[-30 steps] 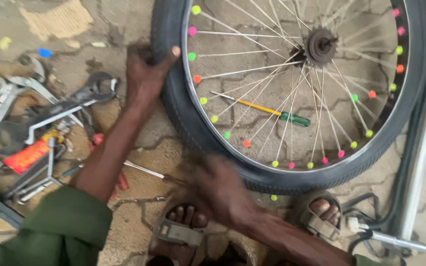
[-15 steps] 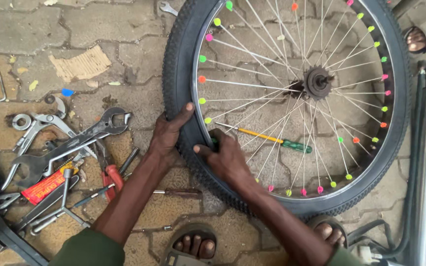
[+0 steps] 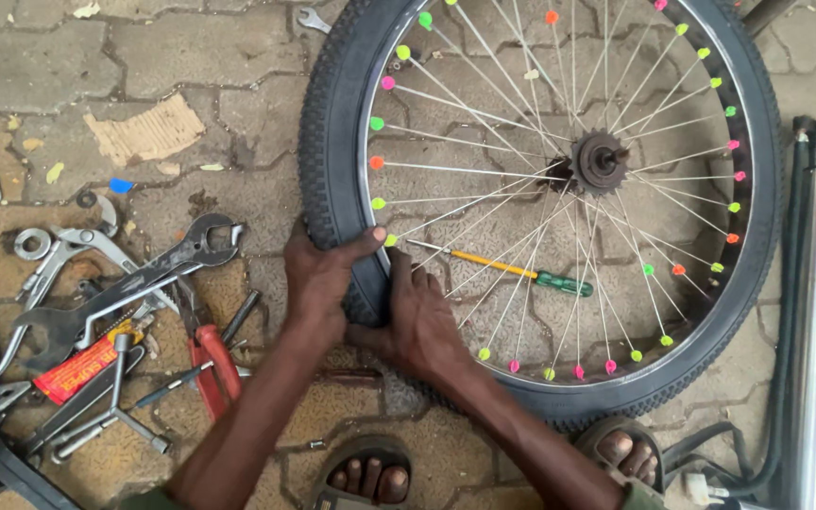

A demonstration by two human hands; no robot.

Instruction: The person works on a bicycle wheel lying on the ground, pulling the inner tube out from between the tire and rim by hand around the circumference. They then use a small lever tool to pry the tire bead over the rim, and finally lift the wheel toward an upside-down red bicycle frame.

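Pressing on the bicycle wheel point(image 3: 559, 198) at about its eight o'clock, both of your hands are closed on the black tyre point(image 3: 332, 142). Your left hand point(image 3: 318, 283) wraps the tread from outside, thumb hooked over onto the rim side beside a green spoke bead. Your right hand point(image 3: 422, 326) lies just beside it at four o'clock, palm down, fingers curled over the tyre wall toward the spokes. The wheel lies flat on the paved floor point(image 3: 144, 57), sprocket point(image 3: 600, 162) facing up.

A screwdriver point(image 3: 502, 269) with a yellow shaft and green handle lies under the spokes, its tip close to your right fingers. If your grip slips off the tyre, your knuckles could drive into that tip or into the thin spokes. I cannot tell whether the tyre edge is fully seated under your palms; uneven pressure there could let it spring back out.

Your sandalled feet point(image 3: 365, 477) sit at six o'clock, one nearly under the tyre, so a sudden shift of the wheel could catch toes. Spanners and red-handled pliers point(image 3: 210, 364) lie loose at nine o'clock, near your left forearm. An upright pump point(image 3: 809, 302) lies at three o'clock, well apart.
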